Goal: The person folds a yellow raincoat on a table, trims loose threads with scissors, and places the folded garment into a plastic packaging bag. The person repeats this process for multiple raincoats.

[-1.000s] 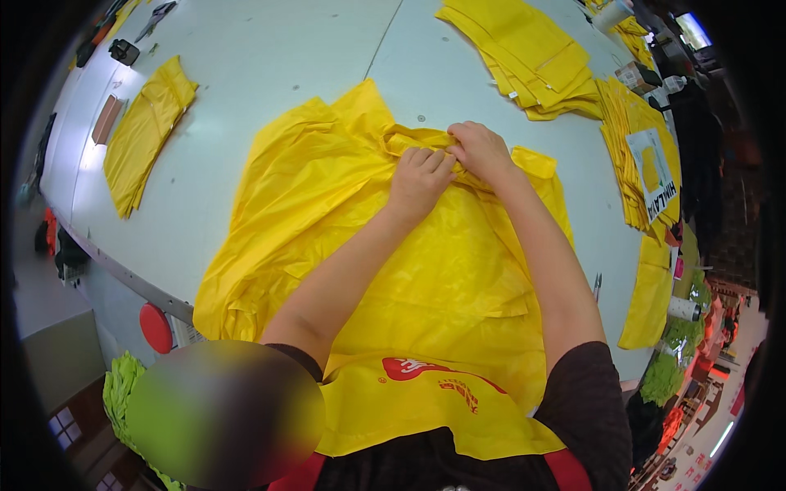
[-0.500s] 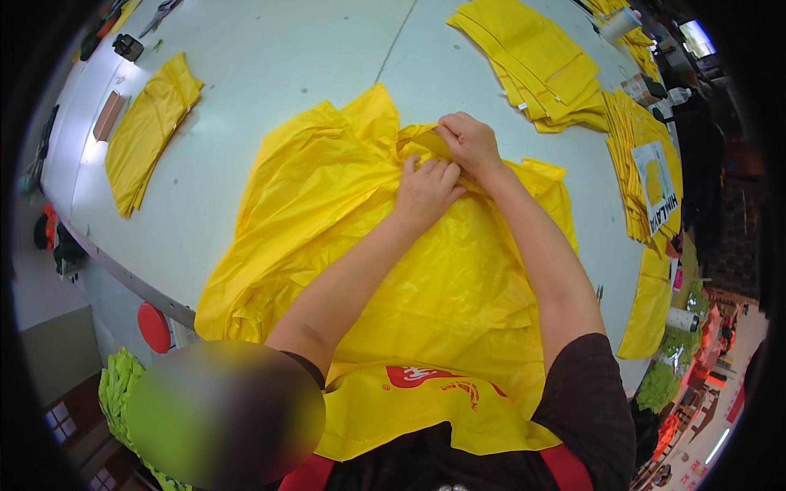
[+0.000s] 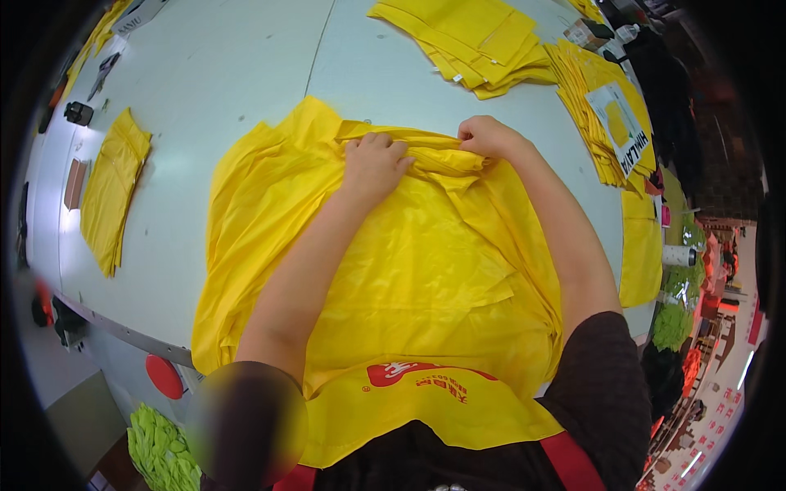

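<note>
A large yellow garment [image 3: 385, 270] of thin shiny fabric lies spread on the pale table [image 3: 246, 82] in front of me. My left hand [image 3: 372, 164] presses down on a bunched fold along its far edge, fingers curled over the fabric. My right hand [image 3: 485, 137] pinches the same folded edge just to the right. Both forearms reach up across the cloth. A yellow apron with a red mark [image 3: 417, 401] hangs at my chest.
A stack of folded yellow pieces [image 3: 475, 41] lies at the far side, another pile with a printed card [image 3: 606, 123] at the right. One folded yellow piece [image 3: 115, 188] lies at left, near small dark tools [image 3: 79, 113]. Green bundles [image 3: 160, 450] sit below the table edge.
Both hands have shifted slightly left along the far edge of the garment, gathering more of the fold. The cloth bunches thicker under them.
</note>
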Demonstrator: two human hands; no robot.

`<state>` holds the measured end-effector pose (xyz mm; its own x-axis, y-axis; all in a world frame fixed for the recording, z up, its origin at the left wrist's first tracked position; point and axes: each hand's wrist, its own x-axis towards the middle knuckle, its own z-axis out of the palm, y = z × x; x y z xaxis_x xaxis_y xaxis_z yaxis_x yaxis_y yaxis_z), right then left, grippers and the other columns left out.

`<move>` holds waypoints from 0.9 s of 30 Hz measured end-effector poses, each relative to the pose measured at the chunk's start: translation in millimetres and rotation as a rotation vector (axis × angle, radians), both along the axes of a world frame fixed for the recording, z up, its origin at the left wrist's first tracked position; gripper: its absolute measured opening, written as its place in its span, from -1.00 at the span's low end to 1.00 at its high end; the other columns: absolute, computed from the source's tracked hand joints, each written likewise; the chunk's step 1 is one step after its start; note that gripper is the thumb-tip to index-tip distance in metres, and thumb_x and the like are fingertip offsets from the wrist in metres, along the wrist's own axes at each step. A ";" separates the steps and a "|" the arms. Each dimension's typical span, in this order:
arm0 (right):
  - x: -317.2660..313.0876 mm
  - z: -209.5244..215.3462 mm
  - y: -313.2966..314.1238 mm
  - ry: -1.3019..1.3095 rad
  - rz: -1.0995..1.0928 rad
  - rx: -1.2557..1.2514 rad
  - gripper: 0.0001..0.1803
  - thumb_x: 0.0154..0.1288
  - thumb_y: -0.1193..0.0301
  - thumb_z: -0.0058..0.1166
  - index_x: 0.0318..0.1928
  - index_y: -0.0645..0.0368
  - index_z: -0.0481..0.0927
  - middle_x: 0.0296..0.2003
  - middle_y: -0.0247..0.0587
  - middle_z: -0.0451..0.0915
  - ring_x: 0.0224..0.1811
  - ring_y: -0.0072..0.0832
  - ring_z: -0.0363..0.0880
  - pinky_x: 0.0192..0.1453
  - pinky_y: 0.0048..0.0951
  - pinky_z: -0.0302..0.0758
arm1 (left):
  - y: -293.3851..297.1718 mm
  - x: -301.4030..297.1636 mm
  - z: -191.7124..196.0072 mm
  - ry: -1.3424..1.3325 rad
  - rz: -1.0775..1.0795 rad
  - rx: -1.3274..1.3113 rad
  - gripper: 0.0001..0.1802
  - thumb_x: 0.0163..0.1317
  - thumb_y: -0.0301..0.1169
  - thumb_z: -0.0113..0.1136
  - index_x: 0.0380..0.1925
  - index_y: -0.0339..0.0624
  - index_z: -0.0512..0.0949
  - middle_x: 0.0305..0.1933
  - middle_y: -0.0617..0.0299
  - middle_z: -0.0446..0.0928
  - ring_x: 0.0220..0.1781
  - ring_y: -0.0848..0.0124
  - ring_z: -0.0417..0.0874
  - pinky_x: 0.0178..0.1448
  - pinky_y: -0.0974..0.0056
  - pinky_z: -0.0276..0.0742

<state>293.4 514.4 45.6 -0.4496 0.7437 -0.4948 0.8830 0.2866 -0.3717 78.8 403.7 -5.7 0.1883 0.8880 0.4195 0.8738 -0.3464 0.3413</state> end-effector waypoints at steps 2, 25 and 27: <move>14.9 -19.5 -5.2 0.164 -0.079 -0.037 -0.83 0.03 0.41 0.12 -0.36 0.23 0.58 -0.51 -0.28 0.58 -0.45 -0.51 0.48 -0.37 -0.46 0.43 | 3.7 4.6 0.8 0.015 0.017 -0.007 -0.81 0.05 -0.25 0.16 -0.36 -0.04 0.55 -0.29 0.30 0.56 -0.15 0.34 0.51 -0.09 0.12 0.28; 8.7 5.2 -42.8 0.192 0.040 0.337 -0.85 0.12 0.39 0.00 -0.33 0.19 0.55 -0.37 -0.01 0.58 -0.27 -0.08 0.53 -0.20 -0.19 0.47 | 23.2 79.2 18.6 0.082 -0.122 -0.531 -0.70 0.14 -0.15 -0.05 -0.47 -0.03 0.61 -0.44 0.16 0.60 -0.32 0.22 0.60 -0.23 0.10 0.38; 4.1 8.6 -47.7 0.193 -0.003 0.298 -0.84 0.13 0.38 0.00 -0.33 0.19 0.55 -0.36 -0.02 0.59 -0.27 -0.09 0.53 -0.21 -0.20 0.47 | 21.4 78.1 14.5 0.088 -0.178 -0.508 -0.71 0.14 -0.16 -0.04 -0.47 -0.04 0.61 -0.43 0.16 0.60 -0.32 0.22 0.59 -0.21 0.12 0.38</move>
